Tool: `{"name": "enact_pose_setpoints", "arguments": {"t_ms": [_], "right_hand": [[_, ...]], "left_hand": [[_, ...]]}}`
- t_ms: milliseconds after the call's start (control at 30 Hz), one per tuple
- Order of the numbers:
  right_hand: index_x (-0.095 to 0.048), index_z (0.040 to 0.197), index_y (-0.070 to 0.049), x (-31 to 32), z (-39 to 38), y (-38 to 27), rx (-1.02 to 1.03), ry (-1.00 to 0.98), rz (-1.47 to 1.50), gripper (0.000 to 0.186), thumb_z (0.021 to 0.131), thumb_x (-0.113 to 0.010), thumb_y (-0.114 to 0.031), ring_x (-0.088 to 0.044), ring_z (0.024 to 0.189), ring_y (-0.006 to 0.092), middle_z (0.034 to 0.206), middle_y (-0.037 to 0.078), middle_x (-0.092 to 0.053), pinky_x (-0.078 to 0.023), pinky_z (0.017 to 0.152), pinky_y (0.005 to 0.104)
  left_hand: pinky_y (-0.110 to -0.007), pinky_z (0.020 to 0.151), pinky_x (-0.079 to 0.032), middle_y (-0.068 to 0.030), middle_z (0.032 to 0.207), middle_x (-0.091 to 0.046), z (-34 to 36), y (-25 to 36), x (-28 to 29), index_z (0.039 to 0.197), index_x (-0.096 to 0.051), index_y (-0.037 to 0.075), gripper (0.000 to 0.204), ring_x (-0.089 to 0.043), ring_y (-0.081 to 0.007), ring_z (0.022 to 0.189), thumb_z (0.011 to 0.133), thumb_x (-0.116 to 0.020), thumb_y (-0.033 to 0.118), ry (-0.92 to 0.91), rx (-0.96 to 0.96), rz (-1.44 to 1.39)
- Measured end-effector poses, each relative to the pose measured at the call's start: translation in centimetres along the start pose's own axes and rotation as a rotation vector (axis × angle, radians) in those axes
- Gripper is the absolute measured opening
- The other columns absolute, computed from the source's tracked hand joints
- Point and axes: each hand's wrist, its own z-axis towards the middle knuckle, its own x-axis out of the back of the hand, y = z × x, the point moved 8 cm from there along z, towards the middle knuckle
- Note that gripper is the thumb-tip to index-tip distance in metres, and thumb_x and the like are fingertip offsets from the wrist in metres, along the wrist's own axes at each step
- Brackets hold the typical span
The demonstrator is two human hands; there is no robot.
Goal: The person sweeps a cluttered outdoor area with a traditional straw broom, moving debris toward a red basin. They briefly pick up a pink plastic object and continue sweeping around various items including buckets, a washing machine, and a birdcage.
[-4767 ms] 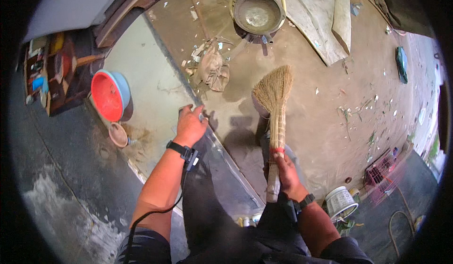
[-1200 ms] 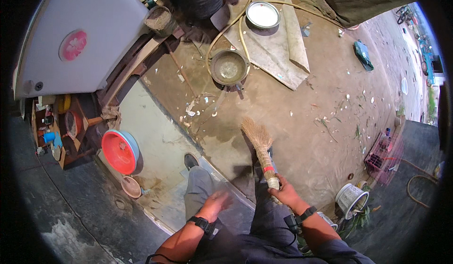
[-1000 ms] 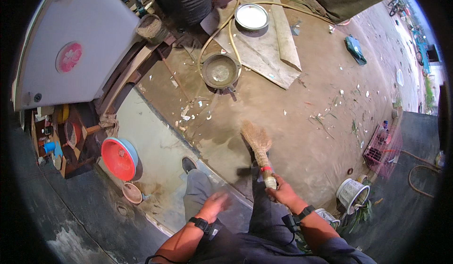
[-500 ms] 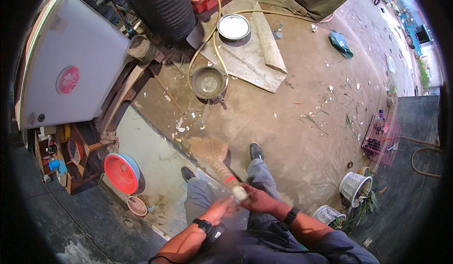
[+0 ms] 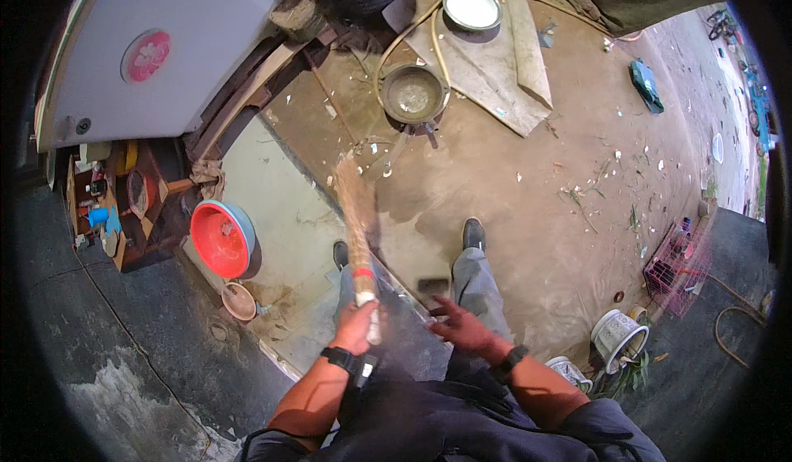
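Note:
My left hand is closed on the pale-wrapped handle of a straw broom, held in front of my legs. A red band circles the handle, and the bristle end, slightly blurred, points up and away over the dirty ground. My right hand is to the right of the broom, its fingers apart and holding nothing. Both of my shoes show beyond the hands, one on each side of the broom's lower part.
Red and blue basins sit at left by a wooden shelf. A metal pan, hose and white dish lie ahead among scattered scraps. A pink wire cage and white pots stand at right.
The broom has passed from my right hand to my left and swung to the left. My right hand has let go, its fingers now spread.

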Motion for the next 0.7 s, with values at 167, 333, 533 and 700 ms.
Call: {"name": "enact_pose_setpoints", "arguments": {"t_ms": [167, 333, 533, 700], "right_hand": [[-0.051, 0.136, 0.001, 9.3, -2.3, 7.7, -0.135, 0.444, -0.188, 0.059, 0.090, -0.072, -0.029, -0.066, 0.097, 0.0270, 0.104, 0.016, -0.070, -0.052, 0.088, 0.0365], [-0.058, 0.127, 0.001, 8.9, -1.8, 11.7, -0.092, 0.570, -0.321, 0.045, 0.090, -0.070, -0.022, -0.065, 0.085, 0.0235, 0.092, 0.011, -0.068, -0.052, 0.082, 0.0344], [-0.063, 0.121, -0.004, 7.2, -1.1, 11.1, -0.041, 0.711, -0.223, 0.031, 0.090, -0.064, -0.008, -0.060, 0.079, 0.0122, 0.086, 0.002, -0.065, -0.051, 0.075, 0.0280], [-0.063, 0.119, -0.004, 5.9, -0.2, 10.5, -0.189, 0.742, -0.271, 0.029, 0.091, -0.062, -0.012, -0.060, 0.075, 0.0129, 0.081, 0.005, -0.065, -0.051, 0.072, 0.0304]], "left_hand": [[-0.037, 0.049, -0.052, -0.0110, 0.084, -0.065, 6.3, 13.7, 7.9, 0.125, -0.048, 0.002, 0.044, -0.064, -0.0222, 0.059, 0.085, -0.066, 0.008, 0.324, -0.530, 0.713], [-0.036, 0.049, -0.050, -0.0137, 0.086, -0.065, 15.0, 27.5, 10.9, 0.144, -0.039, 0.010, 0.068, -0.063, -0.0229, 0.059, 0.082, -0.066, 0.006, 0.396, -0.627, 0.889], [-0.038, 0.051, -0.052, -0.0171, 0.088, -0.068, 24.2, 31.9, 12.1, 0.148, -0.040, 0.012, 0.073, -0.066, -0.0256, 0.062, 0.080, -0.065, 0.006, 0.323, -0.564, 0.770], [-0.037, 0.084, -0.055, -0.0197, 0.114, -0.067, 21.1, 22.8, 13.3, 0.154, -0.036, 0.011, 0.083, -0.069, -0.0293, 0.099, 0.077, -0.068, 0.008, 0.235, -0.602, 1.251]]}}
